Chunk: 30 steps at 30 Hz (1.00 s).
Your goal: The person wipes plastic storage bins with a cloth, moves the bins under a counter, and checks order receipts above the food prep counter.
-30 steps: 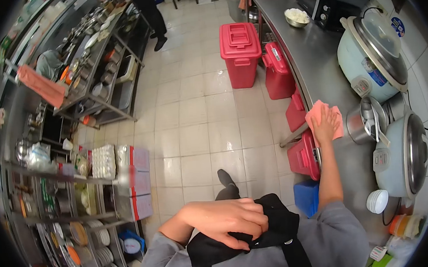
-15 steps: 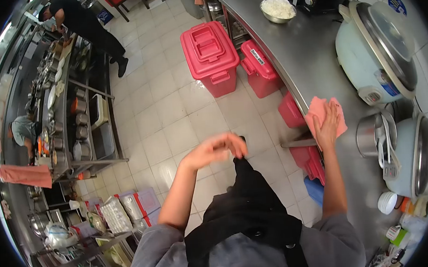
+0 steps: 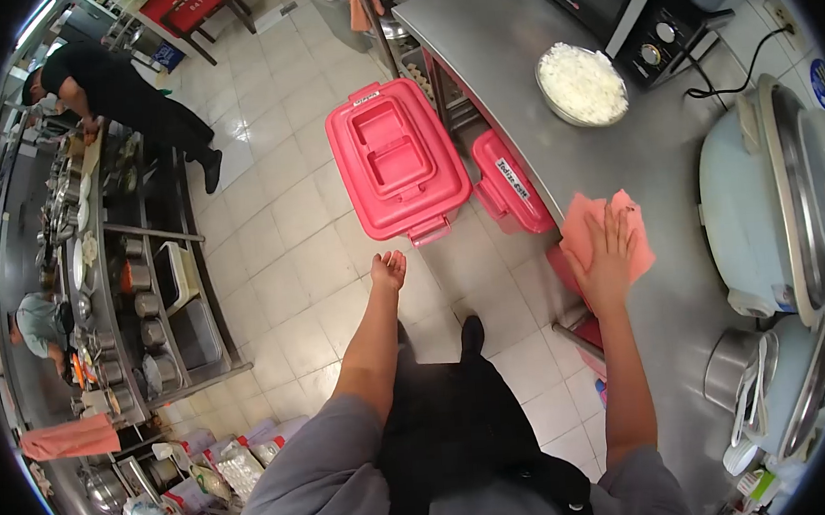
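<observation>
Light and limp by its look, the pink cloth (image 3: 576, 228) lies at the edge of the steel counter (image 3: 673, 354) beneath the flat, unclenched right hand (image 3: 607, 268), probably best held under a spread palm, while the left hand (image 3: 389, 270) hangs empty, loosely curled

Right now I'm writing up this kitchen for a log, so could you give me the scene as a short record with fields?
right hand: spread on a pink cloth
cloth's place: edge of the steel counter
left hand: loosely curled above the floor, nothing visible in it
nearest to left hand: red lidded bin
also on counter: bowl of white food, possibly rice; pale blue cooker
others: person in black, bent over
</observation>
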Available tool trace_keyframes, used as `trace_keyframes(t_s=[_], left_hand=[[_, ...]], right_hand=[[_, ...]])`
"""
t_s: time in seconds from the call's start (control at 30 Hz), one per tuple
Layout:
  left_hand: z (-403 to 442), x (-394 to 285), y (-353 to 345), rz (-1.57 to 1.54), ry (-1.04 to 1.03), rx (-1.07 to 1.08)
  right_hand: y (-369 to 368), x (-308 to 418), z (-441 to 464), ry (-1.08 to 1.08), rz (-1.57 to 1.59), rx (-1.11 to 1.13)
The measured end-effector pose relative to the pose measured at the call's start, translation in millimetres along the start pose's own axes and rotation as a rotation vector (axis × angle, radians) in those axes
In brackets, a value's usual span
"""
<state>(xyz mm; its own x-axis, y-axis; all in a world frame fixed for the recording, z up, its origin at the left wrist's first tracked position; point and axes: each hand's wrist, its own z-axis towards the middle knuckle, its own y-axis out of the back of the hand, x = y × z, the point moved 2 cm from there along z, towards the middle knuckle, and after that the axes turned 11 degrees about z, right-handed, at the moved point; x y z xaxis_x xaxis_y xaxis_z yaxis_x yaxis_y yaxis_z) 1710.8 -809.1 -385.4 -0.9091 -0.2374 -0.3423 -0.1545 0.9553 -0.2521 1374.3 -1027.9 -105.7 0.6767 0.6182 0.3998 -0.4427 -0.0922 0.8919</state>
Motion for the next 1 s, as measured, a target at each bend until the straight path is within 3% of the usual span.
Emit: trace_keyframes(t_s=[0.07,0.13,0.17,0.27,0.43,0.5,0.53,0.6,0.73,0.8,0.83,0.9,0.97,1.0], left_hand=[[31,-4,-18,0.060,0.024,-0.043],[53,-9,-39,0.278,-0.011,-0.249],[63,-9,-48,0.308,0.005,-0.244],[81,-14,-72,0.027,-0.149,0.159],[88,-30,-53,0.230,-0.215,-0.010],[73,-80,-53,0.280,-0.337,-0.017],[85,-109,-44,0.310,-0.366,-0.022],[109,-168,-27,0.413,-0.379,-0.026],[156,-266,7,0.700,-0.311,0.074],[195,-312,21,0.834,-0.270,0.120],[208,-328,20,0.858,-0.230,0.222],[208,-348,16,0.900,-0.165,0.295],[212,-358,22,0.923,-0.153,0.315],[212,-359,29,0.998,-0.224,0.192]], right_hand=[[-2,7,8,-0.039,0.014,-0.020],[1,14,11,-0.102,0.018,-0.048],[3,16,12,-0.100,0.028,-0.040],[6,24,18,-0.109,0.018,-0.065],[-20,8,10,-0.298,-0.194,-0.289],[-32,12,5,-0.373,-0.286,-0.505],[-35,22,4,-0.389,-0.305,-0.504],[-51,54,8,-0.364,-0.138,-0.488],[-164,93,5,-0.704,0.557,-0.428],[-244,43,-20,-0.940,1.086,-0.626],[-276,13,-32,-0.938,1.081,-0.626],[-334,-45,-52,-0.848,2.014,-0.934],[-373,-90,-51,-0.872,1.990,-1.041],[-386,-103,-44,-0.898,1.959,-1.146]])
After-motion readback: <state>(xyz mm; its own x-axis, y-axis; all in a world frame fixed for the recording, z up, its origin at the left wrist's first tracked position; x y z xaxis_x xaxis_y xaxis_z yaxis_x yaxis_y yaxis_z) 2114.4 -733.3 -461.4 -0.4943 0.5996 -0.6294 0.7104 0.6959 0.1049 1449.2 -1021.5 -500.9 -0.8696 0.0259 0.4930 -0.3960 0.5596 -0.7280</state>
